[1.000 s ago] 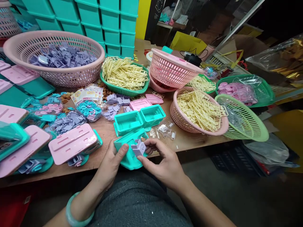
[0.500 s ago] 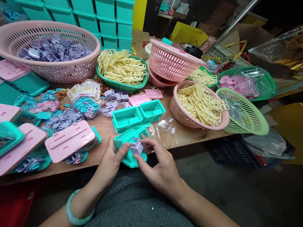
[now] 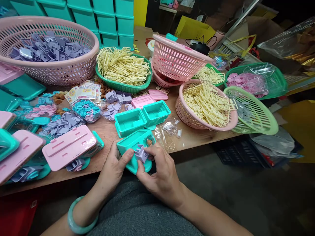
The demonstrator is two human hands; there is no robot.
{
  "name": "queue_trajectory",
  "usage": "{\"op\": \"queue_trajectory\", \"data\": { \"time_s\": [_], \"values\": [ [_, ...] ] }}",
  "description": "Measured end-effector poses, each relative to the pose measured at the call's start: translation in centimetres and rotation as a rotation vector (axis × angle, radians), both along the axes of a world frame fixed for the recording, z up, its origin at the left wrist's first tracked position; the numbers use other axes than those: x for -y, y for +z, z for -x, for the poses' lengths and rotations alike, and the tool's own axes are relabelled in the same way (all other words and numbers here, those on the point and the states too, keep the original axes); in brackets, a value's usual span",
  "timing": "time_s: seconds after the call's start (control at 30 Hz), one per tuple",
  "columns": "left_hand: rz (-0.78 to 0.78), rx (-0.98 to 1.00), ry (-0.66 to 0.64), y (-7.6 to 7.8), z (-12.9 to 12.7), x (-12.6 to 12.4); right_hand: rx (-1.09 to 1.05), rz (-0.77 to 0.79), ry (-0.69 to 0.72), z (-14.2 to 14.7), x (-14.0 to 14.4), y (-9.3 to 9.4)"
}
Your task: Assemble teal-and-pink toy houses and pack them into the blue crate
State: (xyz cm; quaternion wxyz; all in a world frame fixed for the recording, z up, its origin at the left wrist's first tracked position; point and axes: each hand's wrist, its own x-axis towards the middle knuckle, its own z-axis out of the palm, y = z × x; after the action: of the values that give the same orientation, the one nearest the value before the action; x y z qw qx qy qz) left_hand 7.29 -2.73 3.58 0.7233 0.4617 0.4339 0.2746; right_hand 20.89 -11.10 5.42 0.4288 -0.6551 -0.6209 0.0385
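Observation:
My left hand (image 3: 117,160) grips the near side of a teal plastic box (image 3: 130,143), its thumb along the edge. The box is tilted at the table's front edge, above my lap. Between the thumb and fingers of my right hand (image 3: 157,167) is a small purple plastic part (image 3: 141,153), held against the front of the box. A small brown figure (image 3: 149,142) shows behind it under clear plastic. Just beyond, two more open teal boxes (image 3: 130,122) stand side by side on the table. My right fingertips partly cover the purple part.
A large pink basket (image 3: 66,73) of purple parts stands at the left. Pink-lidded boxes (image 3: 70,147) line the left front. Pale yellow frames fill a green basket (image 3: 123,86) and a pink basket (image 3: 187,116). A bag of teal pieces (image 3: 86,108) lies mid-table.
My right hand has turned the purple part and shifted slightly left with it, still against the teal box. More of the brown figure now shows. The whole view has shifted a little.

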Motion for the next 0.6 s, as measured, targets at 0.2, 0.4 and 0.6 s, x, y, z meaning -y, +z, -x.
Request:
{"op": "queue_trajectory", "data": {
  "time_s": [0.2, 0.4, 0.6],
  "values": [
    [-0.023, -0.034, -0.004, 0.2, 0.11, 0.07, 0.052, -0.024, 0.019, 0.11, 0.0, 0.18],
    [-0.05, -0.059, -0.038, 0.2, 0.33, 0.13, 0.083, -0.014, 0.019, 0.4, 0.37, 0.15],
    [-0.07, -0.058, -0.041, 0.24, 0.51, 0.5, 0.022, -0.004, 0.09, -0.41, 0.86, -0.01]
  ]
}}
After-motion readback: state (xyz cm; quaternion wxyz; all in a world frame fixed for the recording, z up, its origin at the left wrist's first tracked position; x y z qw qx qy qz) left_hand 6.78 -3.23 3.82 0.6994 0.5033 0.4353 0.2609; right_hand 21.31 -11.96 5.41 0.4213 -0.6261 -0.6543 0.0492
